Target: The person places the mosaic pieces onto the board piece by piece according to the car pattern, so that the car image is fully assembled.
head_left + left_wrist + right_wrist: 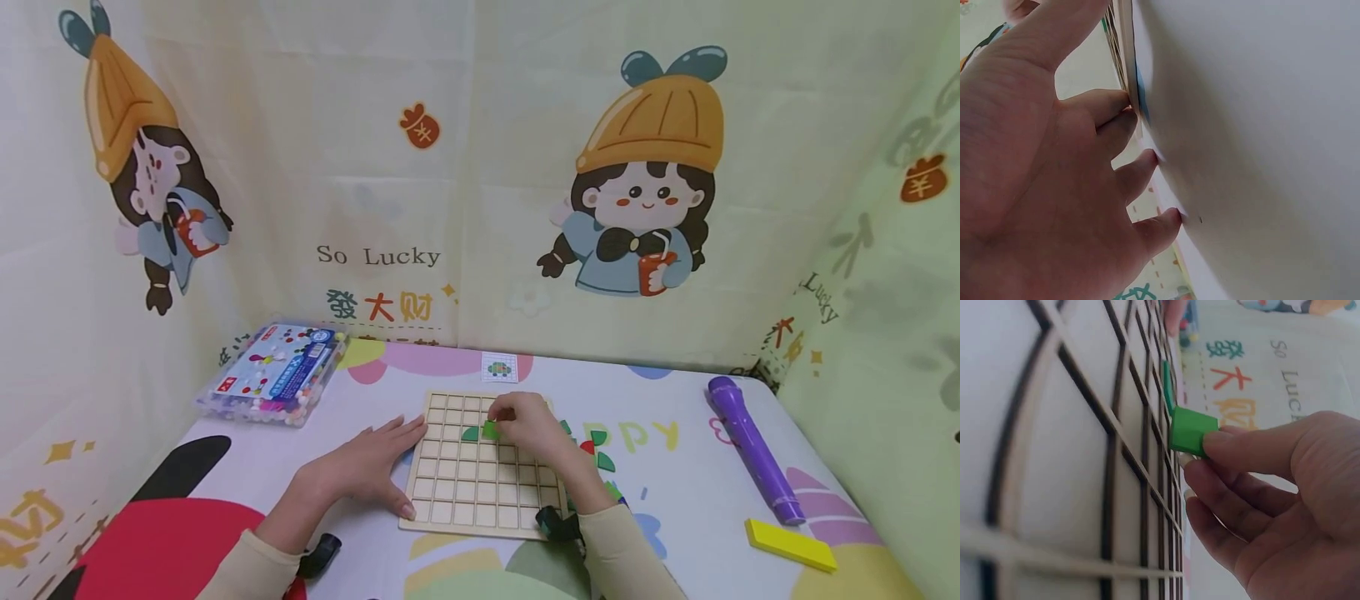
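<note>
Your right hand [525, 421] pinches a green tile [491, 430] over the grid board [480, 492] at frame centre; your left hand [367, 467] lies flat, fingers relaxed, against the board's left edge.

The flat, pale wooden board with a grid of square cells [480, 483] lies on the counter, its near edge a little turned to the left. Most of its cells are empty. A dark green quarter-round piece [470, 434] already lies flat in one cell in the upper part of the board. Just beside it, on its right, the small bright green square tile [1190, 431] is tilted, with one edge down at the grid and the other edge raised.
</note>
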`<action>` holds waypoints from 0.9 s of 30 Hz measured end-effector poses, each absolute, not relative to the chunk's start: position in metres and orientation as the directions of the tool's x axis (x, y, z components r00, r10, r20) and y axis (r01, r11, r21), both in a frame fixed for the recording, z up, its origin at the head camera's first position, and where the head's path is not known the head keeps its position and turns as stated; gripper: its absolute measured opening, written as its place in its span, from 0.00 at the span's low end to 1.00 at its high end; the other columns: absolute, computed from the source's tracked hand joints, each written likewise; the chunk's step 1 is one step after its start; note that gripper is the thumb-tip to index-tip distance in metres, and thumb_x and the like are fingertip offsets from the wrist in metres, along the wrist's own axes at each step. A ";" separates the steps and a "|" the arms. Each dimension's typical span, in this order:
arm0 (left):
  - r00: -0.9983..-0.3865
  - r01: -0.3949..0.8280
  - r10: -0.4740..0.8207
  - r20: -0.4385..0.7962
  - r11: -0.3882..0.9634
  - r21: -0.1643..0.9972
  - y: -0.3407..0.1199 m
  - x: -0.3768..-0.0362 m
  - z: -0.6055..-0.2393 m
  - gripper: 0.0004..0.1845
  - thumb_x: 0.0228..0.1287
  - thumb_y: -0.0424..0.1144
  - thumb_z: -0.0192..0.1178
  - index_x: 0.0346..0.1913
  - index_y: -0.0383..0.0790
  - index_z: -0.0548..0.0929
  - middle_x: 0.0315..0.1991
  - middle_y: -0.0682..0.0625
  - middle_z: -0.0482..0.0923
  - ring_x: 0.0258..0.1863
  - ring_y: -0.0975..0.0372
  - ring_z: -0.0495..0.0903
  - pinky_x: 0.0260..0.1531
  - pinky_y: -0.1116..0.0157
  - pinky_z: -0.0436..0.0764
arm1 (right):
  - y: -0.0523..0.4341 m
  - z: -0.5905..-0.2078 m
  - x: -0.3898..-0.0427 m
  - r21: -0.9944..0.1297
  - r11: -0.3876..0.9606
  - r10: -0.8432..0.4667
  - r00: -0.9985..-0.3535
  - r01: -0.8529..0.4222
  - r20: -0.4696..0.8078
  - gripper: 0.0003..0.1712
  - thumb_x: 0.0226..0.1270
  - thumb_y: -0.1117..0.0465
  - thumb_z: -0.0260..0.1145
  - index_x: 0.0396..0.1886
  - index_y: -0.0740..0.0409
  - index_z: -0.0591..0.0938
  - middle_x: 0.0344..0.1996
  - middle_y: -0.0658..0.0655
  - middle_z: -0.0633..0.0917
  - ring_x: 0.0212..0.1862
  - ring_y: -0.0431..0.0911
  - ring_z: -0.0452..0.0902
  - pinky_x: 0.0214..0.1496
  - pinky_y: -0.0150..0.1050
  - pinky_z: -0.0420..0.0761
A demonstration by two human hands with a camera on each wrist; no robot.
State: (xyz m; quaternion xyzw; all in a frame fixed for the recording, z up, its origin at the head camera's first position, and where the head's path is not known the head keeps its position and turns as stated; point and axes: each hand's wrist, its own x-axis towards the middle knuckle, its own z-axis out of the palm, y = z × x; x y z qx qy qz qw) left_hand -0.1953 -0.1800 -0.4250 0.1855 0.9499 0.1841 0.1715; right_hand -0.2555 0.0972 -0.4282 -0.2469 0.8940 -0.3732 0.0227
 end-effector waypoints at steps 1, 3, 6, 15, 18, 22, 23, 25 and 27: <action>-0.873 0.287 0.414 -0.258 0.863 0.415 -0.180 -0.195 -0.425 0.64 0.36 0.66 0.77 0.78 0.50 0.59 0.80 0.57 0.51 0.81 0.50 0.47 0.75 0.38 0.51 | 0.096 -0.428 -0.255 -0.675 0.602 -0.457 -0.877 -0.427 0.147 0.07 0.64 0.72 0.65 0.33 0.58 0.86 0.31 0.52 0.86 0.33 0.42 0.75 0.37 0.34 0.78; -0.874 0.283 0.411 -0.260 0.865 0.415 -0.180 -0.196 -0.425 0.64 0.36 0.66 0.77 0.78 0.50 0.59 0.80 0.57 0.51 0.81 0.51 0.47 0.75 0.38 0.51 | 0.093 -0.429 -0.255 -0.656 0.617 -0.454 -0.878 -0.434 0.153 0.07 0.63 0.72 0.65 0.32 0.58 0.86 0.30 0.51 0.85 0.32 0.42 0.74 0.35 0.34 0.78; -0.874 0.283 0.409 -0.262 0.867 0.410 -0.179 -0.196 -0.425 0.64 0.36 0.66 0.77 0.78 0.51 0.58 0.80 0.57 0.51 0.81 0.51 0.47 0.75 0.38 0.51 | 0.089 -0.429 -0.253 -0.631 0.641 -0.445 -0.881 -0.438 0.159 0.07 0.63 0.73 0.65 0.31 0.58 0.86 0.29 0.51 0.85 0.32 0.42 0.74 0.35 0.35 0.78; -0.876 0.286 0.408 -0.257 0.868 0.405 -0.179 -0.196 -0.427 0.64 0.35 0.67 0.77 0.78 0.50 0.59 0.80 0.57 0.51 0.81 0.50 0.47 0.75 0.38 0.51 | 0.086 -0.431 -0.250 -0.525 0.699 -0.469 -0.866 -0.485 0.176 0.07 0.61 0.72 0.68 0.31 0.59 0.91 0.30 0.50 0.85 0.36 0.41 0.80 0.37 0.32 0.82; -0.875 0.289 0.411 -0.255 0.867 0.405 -0.179 -0.196 -0.426 0.64 0.35 0.66 0.77 0.78 0.50 0.58 0.80 0.57 0.51 0.81 0.50 0.47 0.75 0.38 0.51 | 0.088 -0.431 -0.251 -0.508 0.706 -0.478 -0.862 -0.493 0.172 0.07 0.60 0.71 0.69 0.30 0.58 0.91 0.29 0.48 0.83 0.34 0.39 0.79 0.36 0.30 0.81; -0.875 0.289 0.413 -0.252 0.864 0.412 -0.179 -0.195 -0.426 0.64 0.36 0.66 0.77 0.78 0.50 0.59 0.80 0.56 0.51 0.81 0.50 0.47 0.75 0.37 0.51 | 0.093 -0.426 -0.251 -0.513 0.705 -0.476 -0.863 -0.491 0.172 0.09 0.59 0.72 0.67 0.29 0.57 0.91 0.28 0.48 0.84 0.32 0.39 0.78 0.35 0.31 0.80; -0.875 0.288 0.413 -0.252 0.863 0.414 -0.179 -0.195 -0.425 0.64 0.36 0.66 0.77 0.78 0.49 0.59 0.80 0.56 0.51 0.81 0.50 0.47 0.75 0.37 0.51 | 0.095 -0.424 -0.251 -0.520 0.702 -0.473 -0.865 -0.486 0.170 0.09 0.59 0.72 0.67 0.30 0.57 0.91 0.29 0.48 0.85 0.32 0.39 0.78 0.35 0.32 0.80; -0.876 0.288 0.412 -0.251 0.864 0.414 -0.179 -0.195 -0.425 0.64 0.35 0.66 0.77 0.78 0.49 0.59 0.80 0.56 0.51 0.81 0.50 0.47 0.75 0.37 0.51 | 0.099 -0.421 -0.252 -0.533 0.702 -0.462 -0.871 -0.473 0.167 0.09 0.59 0.72 0.66 0.31 0.58 0.90 0.29 0.50 0.86 0.32 0.40 0.78 0.36 0.34 0.80; -0.876 0.289 0.412 -0.250 0.864 0.412 -0.179 -0.195 -0.425 0.64 0.35 0.66 0.77 0.78 0.49 0.59 0.80 0.56 0.52 0.81 0.50 0.47 0.75 0.37 0.51 | 0.104 -0.420 -0.253 -0.546 0.707 -0.445 -0.883 -0.450 0.151 0.10 0.60 0.73 0.65 0.32 0.59 0.90 0.30 0.50 0.86 0.32 0.40 0.78 0.36 0.34 0.80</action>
